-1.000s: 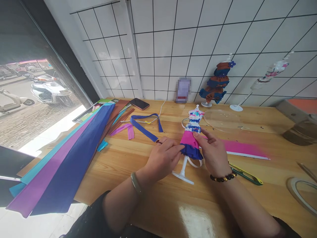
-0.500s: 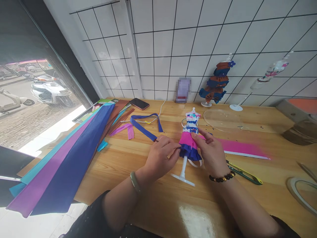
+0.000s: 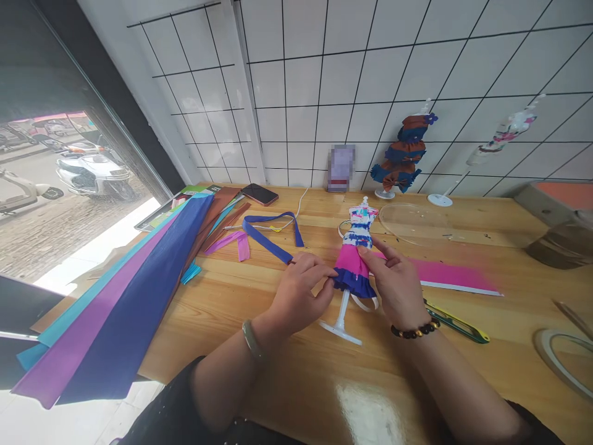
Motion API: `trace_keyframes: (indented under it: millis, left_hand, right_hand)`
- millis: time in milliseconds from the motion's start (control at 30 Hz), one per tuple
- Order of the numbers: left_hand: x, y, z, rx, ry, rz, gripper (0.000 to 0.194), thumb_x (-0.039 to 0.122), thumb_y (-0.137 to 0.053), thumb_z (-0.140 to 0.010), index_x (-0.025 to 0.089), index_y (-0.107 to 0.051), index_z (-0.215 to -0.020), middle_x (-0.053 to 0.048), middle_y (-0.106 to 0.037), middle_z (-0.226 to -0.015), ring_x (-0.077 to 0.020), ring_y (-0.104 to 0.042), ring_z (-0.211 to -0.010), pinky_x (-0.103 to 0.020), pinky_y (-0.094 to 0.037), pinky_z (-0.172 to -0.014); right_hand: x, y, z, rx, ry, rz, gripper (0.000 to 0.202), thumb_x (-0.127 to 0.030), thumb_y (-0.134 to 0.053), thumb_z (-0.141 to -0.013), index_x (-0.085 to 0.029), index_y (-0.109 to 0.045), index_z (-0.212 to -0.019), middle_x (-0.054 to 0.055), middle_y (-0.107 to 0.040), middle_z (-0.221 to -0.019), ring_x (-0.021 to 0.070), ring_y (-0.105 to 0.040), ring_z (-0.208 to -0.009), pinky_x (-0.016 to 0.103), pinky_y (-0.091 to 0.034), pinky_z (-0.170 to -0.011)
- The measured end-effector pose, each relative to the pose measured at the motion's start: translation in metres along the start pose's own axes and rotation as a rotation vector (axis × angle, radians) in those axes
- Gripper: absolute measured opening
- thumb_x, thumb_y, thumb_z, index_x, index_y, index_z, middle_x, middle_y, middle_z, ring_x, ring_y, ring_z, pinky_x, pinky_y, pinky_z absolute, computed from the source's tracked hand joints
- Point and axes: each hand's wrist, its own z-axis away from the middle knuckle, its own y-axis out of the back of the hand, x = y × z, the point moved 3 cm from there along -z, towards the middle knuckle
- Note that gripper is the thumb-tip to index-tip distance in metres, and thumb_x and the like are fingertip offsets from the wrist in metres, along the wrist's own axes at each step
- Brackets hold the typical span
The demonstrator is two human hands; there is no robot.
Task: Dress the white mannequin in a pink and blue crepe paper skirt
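Note:
A miniature dress form wears a white, blue and pink patterned bodice over a pink skirt, with a blue ruffle round the hem. It leans a little on its white stand. My right hand grips the dress form at its right side, thumb on the pink skirt. At the hem's left edge, my left hand pinches the ruffle between thumb and forefinger. From behind that hand a long blue strip runs left across the table; where it meets the ruffle is hidden.
Left lie large coloured sheets, a purple strip and a phone. A green utility knife and pink sheet are right, with a tape roll. Two other dressed forms, one brown and blue, stand by the wall.
The dress form has tipped slightly, its top shifting right. Both hands keep their hold in nearly the same place.

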Motion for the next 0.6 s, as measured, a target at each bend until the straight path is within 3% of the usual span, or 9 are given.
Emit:
trace_keyframes:
  millis: [200, 333, 433, 600]
  left_hand:
    - [-0.0011, 0.0003, -0.0009, -0.037, 0.008, -0.038, 0.015, 0.011, -0.052, -0.077, 0.018, -0.061, -0.085, -0.004, -0.058, -0.082, -0.0166, -0.053, -0.083, -0.032, -0.043, -0.075]
    - [0.0029, 0.0027, -0.0044, -0.072, -0.019, -0.041, 0.022, 0.014, -0.054, -0.077, 0.019, -0.057, -0.099, -0.005, -0.058, -0.091, -0.0182, -0.053, -0.089, -0.035, -0.042, -0.08]
    - [0.0066, 0.0041, -0.0059, -0.09, -0.04, -0.023, 0.03, 0.017, -0.056, -0.078, 0.019, -0.053, -0.108, -0.006, -0.057, -0.1, -0.0189, -0.052, -0.096, -0.037, -0.041, -0.086]
    - [0.0079, 0.0019, -0.0054, -0.153, -0.073, -0.042, 0.034, 0.019, -0.057, -0.078, 0.022, -0.054, -0.111, -0.008, -0.055, -0.11, -0.0206, -0.05, -0.105, -0.039, -0.04, -0.09]
  right_hand:
    - [0.0015, 0.002, -0.0011, 0.009, 0.04, 0.007, 0.071, -0.038, -0.077, -0.061, -0.016, -0.053, -0.124, -0.011, -0.044, -0.038, 0.0141, -0.057, -0.051, 0.024, -0.048, -0.049]
    - [-0.0004, 0.0019, -0.0011, 0.025, 0.054, 0.021, 0.07, -0.039, -0.076, -0.062, -0.016, -0.054, -0.123, -0.009, -0.051, -0.043, 0.0124, -0.056, -0.05, 0.022, -0.047, -0.047]
    - [-0.0021, 0.0012, -0.0001, 0.037, 0.056, 0.034, 0.07, -0.04, -0.076, -0.061, -0.015, -0.054, -0.123, -0.01, -0.048, -0.04, 0.0115, -0.054, -0.048, 0.02, -0.045, -0.045]
    - [-0.0024, -0.001, 0.0032, 0.042, 0.03, 0.042, 0.077, -0.043, -0.077, -0.058, -0.014, -0.052, -0.125, -0.009, -0.053, -0.044, 0.0097, -0.051, -0.043, 0.019, -0.043, -0.042]
